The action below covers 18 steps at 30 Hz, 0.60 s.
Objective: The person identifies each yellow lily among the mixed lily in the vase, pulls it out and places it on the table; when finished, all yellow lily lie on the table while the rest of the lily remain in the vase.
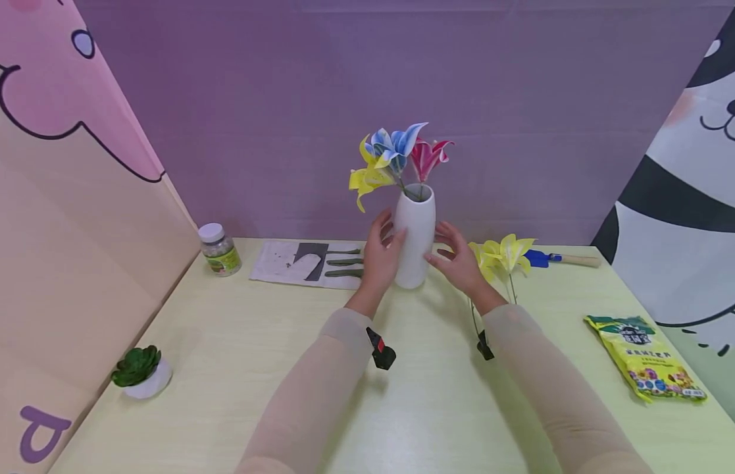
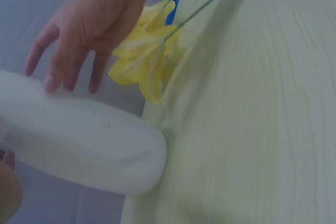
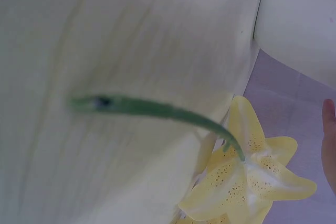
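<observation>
A white vase (image 1: 414, 247) stands upright on the table, holding a blue lily (image 1: 397, 146), a yellow lily (image 1: 370, 178) and a pink lily (image 1: 429, 160). My left hand (image 1: 380, 253) is at the vase's left side, its thumb overlapping the vase in the head view. On the other side is my right hand (image 1: 458, 260), fingers spread and thumb tip close to the vase wall; whether it touches is unclear. The right wrist view shows a thumb (image 3: 329, 140) apart from the vase (image 3: 299, 30). Loose yellow lilies (image 1: 506, 253) lie beside my right wrist.
Behind my left hand lies a printed packet (image 1: 278, 262) with green stems or leaves (image 1: 345, 262) at its edge. A lidded jar (image 1: 220, 250) and potted succulent (image 1: 141, 372) stand left. At right are a blue trowel (image 1: 539, 258) and a yellow bag (image 1: 645, 359).
</observation>
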{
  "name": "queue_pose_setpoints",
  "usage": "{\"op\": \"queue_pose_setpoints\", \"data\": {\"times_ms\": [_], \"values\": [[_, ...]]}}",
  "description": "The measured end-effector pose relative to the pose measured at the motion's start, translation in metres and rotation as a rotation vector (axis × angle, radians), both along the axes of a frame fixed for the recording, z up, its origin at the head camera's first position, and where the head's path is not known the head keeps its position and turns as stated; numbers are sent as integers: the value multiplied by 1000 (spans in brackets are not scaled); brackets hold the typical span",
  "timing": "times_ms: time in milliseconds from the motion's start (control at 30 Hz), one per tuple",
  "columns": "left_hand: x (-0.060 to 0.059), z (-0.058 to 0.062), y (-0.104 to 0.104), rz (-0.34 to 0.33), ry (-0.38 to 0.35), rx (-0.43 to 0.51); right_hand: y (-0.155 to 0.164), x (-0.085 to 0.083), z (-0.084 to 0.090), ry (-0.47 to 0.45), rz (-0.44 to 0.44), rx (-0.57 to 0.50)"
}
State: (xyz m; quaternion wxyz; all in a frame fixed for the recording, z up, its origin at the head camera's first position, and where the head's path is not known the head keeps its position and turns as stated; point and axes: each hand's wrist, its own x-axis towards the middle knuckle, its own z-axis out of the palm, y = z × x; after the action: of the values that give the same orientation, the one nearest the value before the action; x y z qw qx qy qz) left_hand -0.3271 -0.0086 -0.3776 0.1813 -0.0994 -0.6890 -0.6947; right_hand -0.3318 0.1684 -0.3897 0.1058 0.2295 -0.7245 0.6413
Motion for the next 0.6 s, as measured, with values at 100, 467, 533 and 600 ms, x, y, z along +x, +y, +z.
{"op": "queue_pose_setpoints", "data": {"times_ms": [100, 467, 533, 600], "values": [[1, 7, 5, 31, 32, -1, -2, 0, 0, 4, 3, 5], [-1, 29, 14, 74, 106, -4, -10, 3, 2, 4, -8, 2], [-2, 32, 15, 88, 110, -14, -10, 4, 3, -2, -17, 13], [-3, 35, 16, 108, 111, -27, -10, 5, 4, -7, -28, 31]]}}
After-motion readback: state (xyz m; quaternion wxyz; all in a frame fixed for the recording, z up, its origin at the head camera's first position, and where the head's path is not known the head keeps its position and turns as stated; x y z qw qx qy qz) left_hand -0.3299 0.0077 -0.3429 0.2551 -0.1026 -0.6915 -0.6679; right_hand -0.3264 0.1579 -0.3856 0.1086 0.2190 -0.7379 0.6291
